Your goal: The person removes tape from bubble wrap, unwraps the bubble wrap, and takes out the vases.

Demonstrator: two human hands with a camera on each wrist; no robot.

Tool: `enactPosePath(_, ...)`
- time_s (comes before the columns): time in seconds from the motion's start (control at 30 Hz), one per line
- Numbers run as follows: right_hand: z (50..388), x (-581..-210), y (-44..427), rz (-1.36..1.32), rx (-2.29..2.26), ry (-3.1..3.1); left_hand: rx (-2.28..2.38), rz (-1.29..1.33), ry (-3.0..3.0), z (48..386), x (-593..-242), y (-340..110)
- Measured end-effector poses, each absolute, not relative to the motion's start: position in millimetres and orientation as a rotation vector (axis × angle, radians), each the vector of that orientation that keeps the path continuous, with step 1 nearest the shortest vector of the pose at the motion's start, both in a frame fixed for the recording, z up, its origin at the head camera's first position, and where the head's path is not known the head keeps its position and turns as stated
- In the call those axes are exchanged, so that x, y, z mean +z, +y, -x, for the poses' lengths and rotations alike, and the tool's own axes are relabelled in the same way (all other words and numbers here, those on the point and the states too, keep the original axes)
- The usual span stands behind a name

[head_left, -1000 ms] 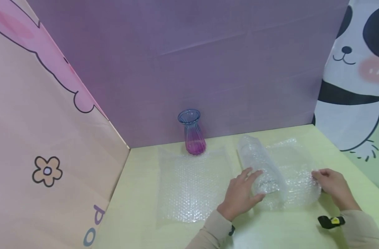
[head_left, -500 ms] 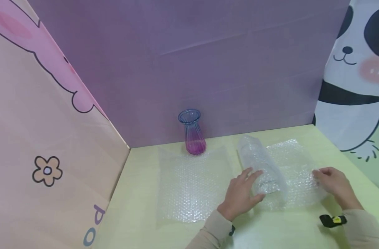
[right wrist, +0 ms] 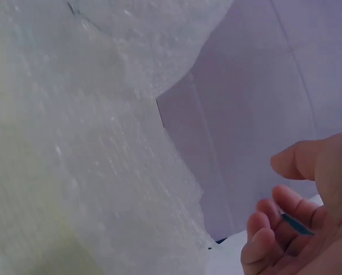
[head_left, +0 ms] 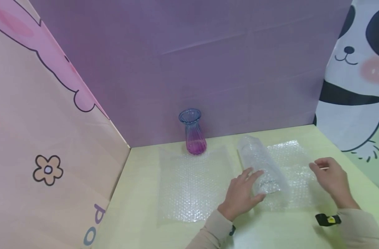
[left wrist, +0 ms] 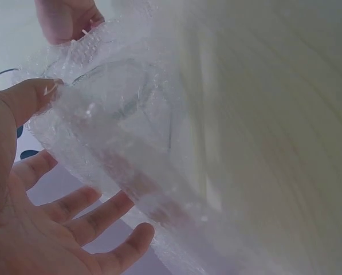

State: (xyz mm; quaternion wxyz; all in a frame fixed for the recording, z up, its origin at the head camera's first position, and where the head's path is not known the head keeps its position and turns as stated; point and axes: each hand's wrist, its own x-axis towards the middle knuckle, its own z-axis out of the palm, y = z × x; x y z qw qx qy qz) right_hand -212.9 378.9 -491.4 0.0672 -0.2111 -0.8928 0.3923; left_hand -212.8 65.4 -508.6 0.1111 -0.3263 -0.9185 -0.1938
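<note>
A bubble-wrap roll (head_left: 258,155) lies on the right half of the table, its loose flat part (head_left: 296,185) spreading to the right. Inside it a clear glass object (left wrist: 133,86) shows a round rim; its kind is blurred by the wrap. My left hand (head_left: 239,195) rests on the roll's near left side, fingers spread, thumb by the rim end. Over the sheet's right edge is my right hand (head_left: 331,178), its fingers loosely bent with nothing between them; the right wrist view shows it apart from the wrap.
A ribbed blue-to-purple glass vase (head_left: 195,136) stands upright at the back. In front of it lies a second flat bubble-wrap sheet (head_left: 192,190), left of the roll. The pale table (head_left: 124,214) meets a purple back wall (head_left: 189,69) and a printed side panel (head_left: 68,138).
My right hand has let go of the loose sheet's right edge and lifted slightly away. The sheet's edge lies flatter. My left hand has stayed on the roll.
</note>
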Motion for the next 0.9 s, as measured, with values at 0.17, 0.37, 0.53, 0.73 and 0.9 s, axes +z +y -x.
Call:
enactPosePath(0.17, 217, -495, 366, 0.375, 1.092, -2.683, -0.560, 0.954, -2.700, 213, -509, 66)
enactPosePath(0.37, 222, -508, 363, 0.103, 1.014, -2.774, -0.561, 0.955, -2.695, 213, -509, 66)
enactPosePath(0.53, 224, -519, 363, 0.007, 1.002, -2.867, -0.571, 0.963, -2.690, 213, -509, 65)
enactPosePath(0.73, 226, -528, 362, -0.031, 0.989, -2.991, -0.572, 0.966, -2.689, 213, -509, 64)
enactPosePath(0.9, 228, -532, 361, -0.049, 0.902, -3.015, -0.579, 0.965, -2.691, 213, -509, 64)
